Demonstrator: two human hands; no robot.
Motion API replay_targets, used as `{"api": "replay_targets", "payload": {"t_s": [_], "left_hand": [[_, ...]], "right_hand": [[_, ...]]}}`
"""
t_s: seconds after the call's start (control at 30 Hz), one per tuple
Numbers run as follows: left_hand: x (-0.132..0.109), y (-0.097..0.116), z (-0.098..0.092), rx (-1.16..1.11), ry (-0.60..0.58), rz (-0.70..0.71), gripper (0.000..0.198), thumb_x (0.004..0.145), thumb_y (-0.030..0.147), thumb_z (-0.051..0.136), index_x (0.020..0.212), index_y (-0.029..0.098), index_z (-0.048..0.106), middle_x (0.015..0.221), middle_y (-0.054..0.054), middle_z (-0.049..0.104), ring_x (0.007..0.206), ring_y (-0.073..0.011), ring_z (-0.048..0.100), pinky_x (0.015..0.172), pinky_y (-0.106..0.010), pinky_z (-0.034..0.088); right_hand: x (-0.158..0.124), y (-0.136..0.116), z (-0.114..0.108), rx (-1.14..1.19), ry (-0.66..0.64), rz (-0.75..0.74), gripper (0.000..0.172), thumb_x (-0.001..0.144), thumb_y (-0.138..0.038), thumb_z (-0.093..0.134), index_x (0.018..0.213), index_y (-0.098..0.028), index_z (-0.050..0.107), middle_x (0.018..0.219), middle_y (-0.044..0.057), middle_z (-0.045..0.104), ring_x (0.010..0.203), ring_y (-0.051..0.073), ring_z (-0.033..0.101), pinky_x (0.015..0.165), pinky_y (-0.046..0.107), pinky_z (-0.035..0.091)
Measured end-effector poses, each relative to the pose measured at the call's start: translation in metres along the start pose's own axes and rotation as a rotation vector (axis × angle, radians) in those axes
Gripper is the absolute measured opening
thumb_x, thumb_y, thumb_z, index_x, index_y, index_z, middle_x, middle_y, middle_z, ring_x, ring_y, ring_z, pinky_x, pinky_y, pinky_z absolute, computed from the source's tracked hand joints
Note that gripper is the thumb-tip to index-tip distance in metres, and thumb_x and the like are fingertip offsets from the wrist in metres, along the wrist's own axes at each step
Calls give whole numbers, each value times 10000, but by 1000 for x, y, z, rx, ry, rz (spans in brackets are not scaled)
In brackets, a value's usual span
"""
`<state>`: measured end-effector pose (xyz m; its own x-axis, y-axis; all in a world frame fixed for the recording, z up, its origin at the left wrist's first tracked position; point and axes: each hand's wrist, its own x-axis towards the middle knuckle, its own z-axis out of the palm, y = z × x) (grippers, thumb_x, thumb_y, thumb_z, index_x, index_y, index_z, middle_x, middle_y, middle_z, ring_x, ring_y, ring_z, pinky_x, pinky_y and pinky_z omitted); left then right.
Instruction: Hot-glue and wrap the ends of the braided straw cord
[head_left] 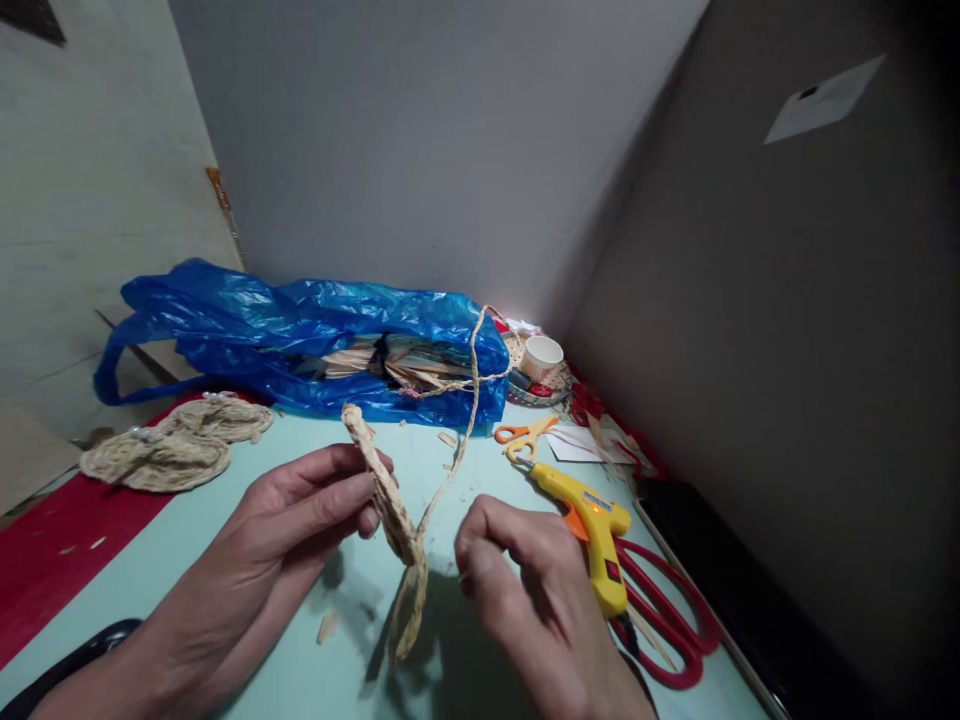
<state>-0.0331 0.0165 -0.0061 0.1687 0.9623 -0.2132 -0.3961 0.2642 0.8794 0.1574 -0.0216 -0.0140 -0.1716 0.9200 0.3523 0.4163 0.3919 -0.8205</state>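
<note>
My left hand [300, 535] is closed on a flat piece of braided straw cord [388, 500], pinched between thumb and fingers and seen nearly edge-on. From its lower end a loop of braid hangs down. A loose length of the same cord rises past it towards the blue bag. My right hand [525, 590] hovers just to the right, apart from the braid, with thumb and forefinger pressed together; anything between them is too small to make out. Close beside it lies a yellow glue gun [592, 520] with an orange trigger, its nozzle pointing away from me.
A blue plastic bag [300, 310] holding straw strips [420, 362] lies at the back. Coiled straw pieces with beads [157, 458] sit at left on red cloth [82, 555]. Orange-and-yellow scissors [529, 435], red-handled scissors [675, 610] and a white cup [541, 356] are at right.
</note>
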Motion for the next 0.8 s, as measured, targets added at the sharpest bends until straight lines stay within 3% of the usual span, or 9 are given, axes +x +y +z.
{"api": "replay_targets", "payload": {"t_s": [0.1, 0.2, 0.33, 0.57, 0.67, 0.8], "left_hand": [[0, 0, 3, -7, 21, -7, 338, 636, 247, 932, 936, 200, 783, 883, -39, 707, 737, -153, 582, 664, -227, 573], [-1, 1, 5, 4, 17, 3, 354, 615, 264, 946, 930, 205, 796, 900, -41, 726, 729, -134, 564, 657, -190, 549], [-3, 3, 3, 44, -4, 25, 317, 653, 287, 925, 938, 226, 799, 927, -38, 738, 730, -144, 573, 642, -206, 555], [-3, 0, 1, -5, 25, 19, 287, 658, 291, 915, 892, 203, 775, 799, -35, 723, 700, -181, 634, 621, -261, 574], [-1, 1, 8, -88, 71, 44, 350, 648, 344, 902, 943, 200, 780, 765, -47, 739, 684, -220, 675, 589, -296, 574], [0, 5, 15, -142, 77, 41, 364, 657, 385, 885, 954, 206, 774, 728, -42, 738, 671, -234, 693, 567, -299, 564]], "right_hand": [[-3, -1, 5, -110, -42, 143, 159, 895, -352, 665, 797, -251, 591, 719, -36, 635, 701, 154, 581, 652, 235, 434], [-6, 1, 10, -199, -93, 61, 159, 938, -351, 645, 822, -258, 587, 763, -41, 656, 723, 151, 596, 652, 241, 417], [-10, 4, 11, -239, -53, -79, 127, 960, -292, 605, 841, -250, 585, 788, -38, 651, 753, 142, 620, 646, 243, 417], [-4, -2, -1, -206, -36, -70, 121, 1014, -284, 559, 914, -264, 623, 801, -67, 672, 681, 99, 598, 687, 210, 443], [-3, -5, 0, -146, -26, -1, 194, 1017, -327, 537, 847, -260, 604, 772, -69, 663, 669, 104, 571, 694, 208, 442], [-9, -10, 3, -97, -20, 175, 234, 989, -456, 562, 824, -324, 662, 754, -84, 671, 721, 129, 581, 596, 207, 403]]}}
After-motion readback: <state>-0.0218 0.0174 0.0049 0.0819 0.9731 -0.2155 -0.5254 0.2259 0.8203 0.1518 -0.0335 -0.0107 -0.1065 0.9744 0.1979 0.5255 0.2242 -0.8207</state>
